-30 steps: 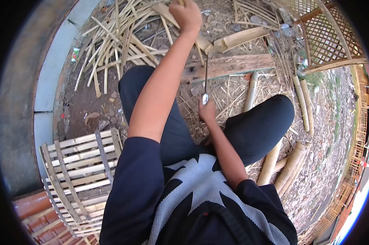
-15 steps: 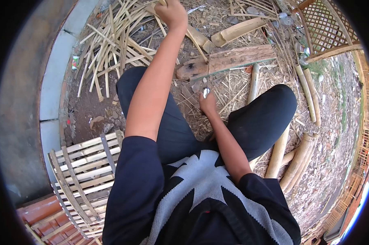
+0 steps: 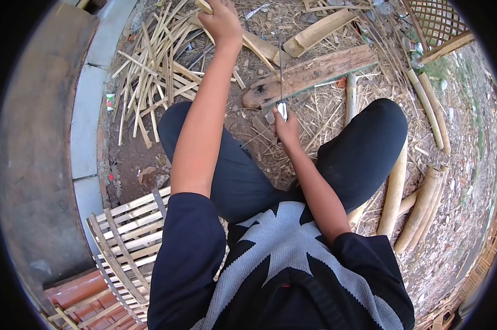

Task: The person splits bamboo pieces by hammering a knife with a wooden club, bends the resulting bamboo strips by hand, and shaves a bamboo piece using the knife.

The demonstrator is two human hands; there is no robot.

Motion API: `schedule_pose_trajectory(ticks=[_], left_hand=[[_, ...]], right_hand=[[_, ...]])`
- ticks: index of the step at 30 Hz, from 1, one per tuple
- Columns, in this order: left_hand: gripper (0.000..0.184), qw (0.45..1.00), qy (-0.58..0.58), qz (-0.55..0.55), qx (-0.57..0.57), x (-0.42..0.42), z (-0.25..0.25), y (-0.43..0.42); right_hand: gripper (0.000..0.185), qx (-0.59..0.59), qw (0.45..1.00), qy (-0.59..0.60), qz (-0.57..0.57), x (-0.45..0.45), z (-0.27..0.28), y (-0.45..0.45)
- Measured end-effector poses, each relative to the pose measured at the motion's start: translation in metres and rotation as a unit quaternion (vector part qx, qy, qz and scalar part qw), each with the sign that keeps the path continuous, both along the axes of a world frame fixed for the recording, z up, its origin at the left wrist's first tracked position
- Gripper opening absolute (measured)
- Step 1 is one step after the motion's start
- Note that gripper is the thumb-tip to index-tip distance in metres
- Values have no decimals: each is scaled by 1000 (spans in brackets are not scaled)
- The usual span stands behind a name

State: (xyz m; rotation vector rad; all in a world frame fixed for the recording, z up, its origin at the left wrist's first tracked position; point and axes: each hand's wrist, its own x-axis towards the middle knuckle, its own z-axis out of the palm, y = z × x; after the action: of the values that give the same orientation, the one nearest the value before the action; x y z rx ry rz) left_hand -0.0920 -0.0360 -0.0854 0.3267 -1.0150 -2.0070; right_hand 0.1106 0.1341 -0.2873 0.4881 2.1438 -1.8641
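Note:
My left hand (image 3: 221,21), at the top of the view, is closed round the end of a bamboo strip (image 3: 261,57) that slants down to the right. In my right hand (image 3: 286,124), between my knees, is the handle of a long thin blade (image 3: 281,77), its shiny metal part showing above my fist. The blade points away from me, seen nearly edge-on, and crosses the strip's lower end; whether they touch I cannot tell. Beneath both lies a weathered wooden plank (image 3: 314,72). Split bamboo pieces (image 3: 321,33) lie just beyond it.
Thin bamboo strips (image 3: 149,71) are heaped at the upper left. A slatted bamboo frame (image 3: 133,225) stands at lower left. Bamboo poles (image 3: 394,192) lie right of my leg, with more (image 3: 427,110) farther up. A lattice panel (image 3: 435,22) is at upper right, a concrete edge (image 3: 86,121) at left.
The view has shifted, so the plank and poles appear at another angle. My left hand has moved left with the strip. My right hand still holds the blade, now slightly higher in view.

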Motion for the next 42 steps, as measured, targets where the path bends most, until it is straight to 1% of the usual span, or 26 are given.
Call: schedule_pose_trajectory(ticks=[1, 2, 3, 5, 7, 8, 9, 11, 14, 15, 17, 18, 19, 20, 21, 23, 26, 28, 30, 32, 34, 37, 40, 42], left_hand=[[42, 999, -25, -30, -3, 1, -2, -3], [41, 997, -51, -60, -6, 4, -5, -11], [40, 993, -77, -89, -8, 6, -8, -19], [42, 985, -75, -146, -60, 17, 10, -33], [34, 981, -52, -156, -105, 31, 36, -33], [37, 982, -31, -137, -125, 42, 56, -28], [51, 982, -10, -119, -146, 49, 70, -25], [51, 977, 19, -138, -160, 58, 83, -42], [54, 982, 55, -132, -122, 72, 94, -66], [54, 981, 78, -158, -86, 75, 95, -75], [55, 970, 122, -209, -12, 80, 92, -94], [55, 953, 161, -255, 26, 80, 88, -101], [55, 943, 181, -275, 56, 80, 84, -105], [56, 930, 202, -295, 86, 79, 82, -107], [57, 915, 223, -317, 116, 77, 80, -108], [59, 898, 242, -334, 149, 76, 77, -107], [63, 887, 257, -347, 165, 75, 80, -106], [69, 880, 267, -354, 171, 77, 80, -106], [71, 887, 266, -336, 170, 81, 85, -104], [73, 893, 267, -321, 168, 84, 88, -105], [75, 898, 267, -310, 163, 83, 89, -107], [76, 916, 248, -261, 178, 81, 84, -112], [77, 919, 242, -235, 206, 80, 76, -116], [78, 932, 206, -164, 249, 82, 82, -110]], right_hand=[[32, -113, 990, -86, -23, 2, 17, -2], [31, -223, 959, -170, -45, 4, 26, -4], [29, -233, 955, -173, -57, 5, 22, -7], [26, -251, 948, -177, -80, 8, 12, -11], [26, -275, 939, -182, -96, 6, 12, -13], [25, -288, 934, -184, -104, 5, 13, -13], [25, -260, 945, -175, -96, 5, 7, -15], [27, -203, 963, -157, -79, 7, -11, -19], [31, -176, 969, -169, -36, 16, -19, -19], [34, -146, 974, -160, -63, 17, -23, -22], [39, -83, 979, -141, -117, 20, -48, -30], [41, -42, 983, -138, -115, 21, -67, -31], [43, 0, 985, -135, -112, 20, -88, -29], [45, 42, 984, -131, -110, 17, -90, -27], [45, 46, 986, -123, -101, 16, -91, -25], [44, 55, 989, -105, -83, 10, -65, -19], [40, -71, 991, 43, -101, -5, -30, -23], [38, -219, 970, -8, -109, -20, 56, -9], [52, -278, 953, 42, -115, -40, 101, 6], [59, -372, 915, 35, -153, -59, 165, 24], [62, -462, 870, 67, -156, -81, 200, 46], [58, -474, 862, 76, -162, -115, 238, 65], [59, -399, 898, 120, -141, -144, 263, 67], [50, -360, 911, 181, -89, -164, 265, 73]])
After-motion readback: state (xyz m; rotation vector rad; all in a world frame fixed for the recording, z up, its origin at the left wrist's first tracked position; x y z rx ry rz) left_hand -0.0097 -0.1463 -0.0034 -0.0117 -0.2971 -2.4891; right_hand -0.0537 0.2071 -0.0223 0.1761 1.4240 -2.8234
